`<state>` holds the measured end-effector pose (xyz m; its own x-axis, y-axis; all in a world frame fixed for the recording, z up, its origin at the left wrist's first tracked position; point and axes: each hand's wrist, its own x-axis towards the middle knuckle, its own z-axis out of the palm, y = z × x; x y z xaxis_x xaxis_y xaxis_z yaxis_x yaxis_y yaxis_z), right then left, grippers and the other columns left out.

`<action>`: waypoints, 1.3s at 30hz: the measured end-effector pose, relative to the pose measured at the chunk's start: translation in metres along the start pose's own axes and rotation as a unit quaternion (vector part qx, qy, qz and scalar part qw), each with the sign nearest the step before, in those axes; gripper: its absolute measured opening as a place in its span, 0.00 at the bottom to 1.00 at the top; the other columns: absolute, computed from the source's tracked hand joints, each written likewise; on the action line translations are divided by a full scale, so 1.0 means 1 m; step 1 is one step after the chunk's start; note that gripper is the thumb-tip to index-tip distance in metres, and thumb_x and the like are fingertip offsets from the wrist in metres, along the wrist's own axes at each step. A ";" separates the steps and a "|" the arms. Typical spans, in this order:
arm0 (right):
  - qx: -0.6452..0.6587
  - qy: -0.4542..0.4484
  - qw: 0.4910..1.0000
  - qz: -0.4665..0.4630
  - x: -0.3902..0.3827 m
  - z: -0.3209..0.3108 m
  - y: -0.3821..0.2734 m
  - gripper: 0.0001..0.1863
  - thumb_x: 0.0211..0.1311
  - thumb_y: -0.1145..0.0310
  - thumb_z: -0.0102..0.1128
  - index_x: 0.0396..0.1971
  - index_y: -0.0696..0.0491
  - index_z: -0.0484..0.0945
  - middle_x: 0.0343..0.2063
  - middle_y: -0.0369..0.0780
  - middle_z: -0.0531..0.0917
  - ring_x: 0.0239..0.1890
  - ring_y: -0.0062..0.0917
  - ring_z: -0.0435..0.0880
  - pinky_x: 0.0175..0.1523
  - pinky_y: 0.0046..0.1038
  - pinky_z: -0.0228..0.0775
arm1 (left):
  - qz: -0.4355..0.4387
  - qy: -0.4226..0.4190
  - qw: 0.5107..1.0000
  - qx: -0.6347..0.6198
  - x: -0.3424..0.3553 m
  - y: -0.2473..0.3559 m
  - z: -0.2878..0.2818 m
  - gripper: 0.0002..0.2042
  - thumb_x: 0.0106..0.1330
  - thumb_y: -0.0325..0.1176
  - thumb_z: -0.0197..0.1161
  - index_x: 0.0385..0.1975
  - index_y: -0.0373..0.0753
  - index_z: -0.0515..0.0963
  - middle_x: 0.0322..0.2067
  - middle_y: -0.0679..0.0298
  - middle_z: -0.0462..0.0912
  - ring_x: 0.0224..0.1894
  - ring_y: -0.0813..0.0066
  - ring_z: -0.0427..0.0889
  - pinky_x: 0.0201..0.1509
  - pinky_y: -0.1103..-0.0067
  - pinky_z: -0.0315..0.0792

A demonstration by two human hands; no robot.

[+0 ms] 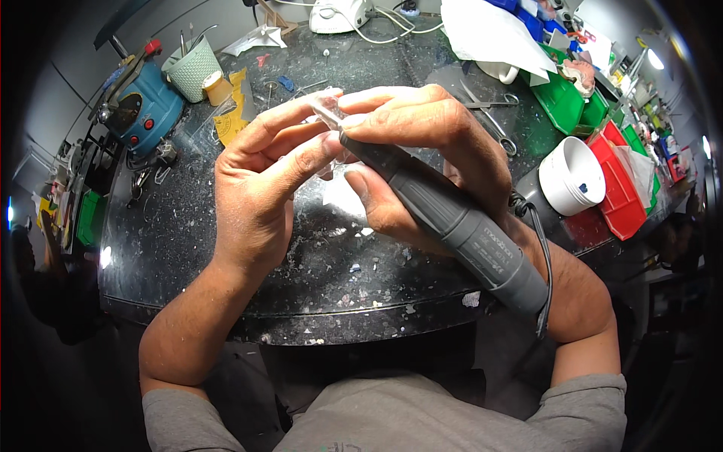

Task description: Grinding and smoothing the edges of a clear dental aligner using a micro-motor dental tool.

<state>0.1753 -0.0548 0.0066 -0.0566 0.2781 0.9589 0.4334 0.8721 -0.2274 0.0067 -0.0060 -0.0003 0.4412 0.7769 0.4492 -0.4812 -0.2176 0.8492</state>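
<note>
My right hand (459, 135) grips a dark grey rotary handpiece (452, 218), its slim nose pointing up and left and its thick body running back toward my right forearm. A cord hangs from the rear end. Facing it, my left hand (256, 181) pinches a small clear, plastic-looking piece (327, 113) between thumb and fingers. The handpiece's tip meets or nearly meets this piece; whether they touch I cannot tell. Fingers from both hands cover much of the clear piece. Both hands are above the dark, debris-speckled worktable (301, 282).
Scissors (493, 120) lie at the right, beyond my right hand. A white tub (556, 181), a red bin (621, 200) and a green bin (553, 102) line that side. Far left stand a blue machine (147, 113), a woven cup (192, 75) and yellow sandpaper (233, 117). A white corded unit (339, 16) sits behind.
</note>
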 end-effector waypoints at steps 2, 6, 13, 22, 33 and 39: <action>-0.002 0.001 1.000 0.001 0.000 0.000 0.000 0.18 0.42 0.82 0.71 0.37 0.54 0.80 0.36 0.42 0.83 0.42 0.32 0.86 0.48 0.30 0.79 | -0.012 0.006 1.000 -0.013 -0.001 0.000 0.000 0.17 0.61 0.24 0.68 0.51 0.35 0.79 0.44 0.56 0.86 0.44 0.75 0.84 0.43 0.81 0.75; 0.028 -0.014 0.999 -0.017 -0.001 -0.001 0.004 0.19 0.41 0.83 0.70 0.38 0.55 0.79 0.36 0.42 0.83 0.42 0.32 0.86 0.46 0.29 0.79 | -0.026 -0.002 0.999 -0.019 -0.002 0.001 -0.004 0.17 0.62 0.25 0.68 0.51 0.35 0.79 0.44 0.57 0.86 0.43 0.76 0.84 0.42 0.82 0.74; 0.013 -0.050 0.998 -0.030 -0.003 -0.005 0.007 0.24 0.40 0.87 0.65 0.42 0.60 0.73 0.38 0.48 0.81 0.47 0.38 0.85 0.49 0.33 0.80 | -0.027 -0.001 1.000 -0.002 -0.003 -0.001 -0.002 0.17 0.62 0.26 0.68 0.51 0.35 0.79 0.41 0.58 0.86 0.42 0.77 0.84 0.40 0.82 0.74; 0.029 -0.051 0.998 -0.014 -0.004 -0.006 0.005 0.24 0.39 0.88 0.64 0.41 0.59 0.73 0.37 0.47 0.81 0.46 0.37 0.85 0.49 0.33 0.80 | -0.035 0.000 0.999 -0.008 -0.003 0.001 -0.002 0.16 0.61 0.25 0.68 0.50 0.36 0.79 0.41 0.59 0.86 0.42 0.78 0.84 0.39 0.82 0.74; 0.015 -0.037 0.999 -0.014 -0.005 -0.003 0.007 0.24 0.38 0.88 0.66 0.41 0.58 0.74 0.37 0.46 0.81 0.46 0.36 0.85 0.48 0.32 0.79 | -0.034 0.008 0.999 -0.011 -0.003 0.001 -0.002 0.16 0.61 0.25 0.68 0.49 0.36 0.79 0.42 0.59 0.86 0.42 0.77 0.84 0.40 0.81 0.74; 0.009 -0.040 0.999 -0.022 -0.003 -0.005 0.005 0.25 0.36 0.88 0.66 0.41 0.59 0.75 0.37 0.47 0.81 0.45 0.37 0.84 0.50 0.33 0.78 | -0.023 0.000 1.000 -0.016 -0.004 0.001 -0.001 0.16 0.61 0.24 0.68 0.49 0.35 0.79 0.43 0.57 0.86 0.44 0.74 0.84 0.47 0.79 0.76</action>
<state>0.1817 -0.0532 0.0030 -0.1478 0.2703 0.9514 0.4123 0.8912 -0.1892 0.0039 -0.0088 -0.0017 0.4642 0.7851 0.4100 -0.4847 -0.1622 0.8595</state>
